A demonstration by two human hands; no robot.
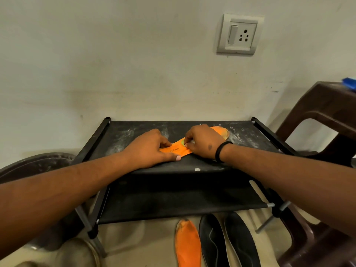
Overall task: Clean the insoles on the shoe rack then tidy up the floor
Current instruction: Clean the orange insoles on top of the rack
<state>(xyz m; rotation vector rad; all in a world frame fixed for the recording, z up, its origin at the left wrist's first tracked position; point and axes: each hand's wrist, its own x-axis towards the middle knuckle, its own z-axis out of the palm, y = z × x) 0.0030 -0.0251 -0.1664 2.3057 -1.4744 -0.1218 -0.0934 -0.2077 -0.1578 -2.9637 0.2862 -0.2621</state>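
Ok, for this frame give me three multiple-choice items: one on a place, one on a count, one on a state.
1. Where does the orange insole under both hands lie?
A. on the shoe rack's top shelf
B. on the floor
C. on the brown plastic chair

2. How many insoles lie on the floor in front of the rack?
A. one
B. three
C. five

3. What is the left hand doing?
A. hanging idle
B. pressing the insole's heel end down
C. flipping the wall switch

Key: 1 A, it rests on the powder-dusted top shelf. 2 B, one orange insole and two black insoles. 3 B, its fingers lie on the end printed WEAR, while the right hand pinches something small and pale against the insole.
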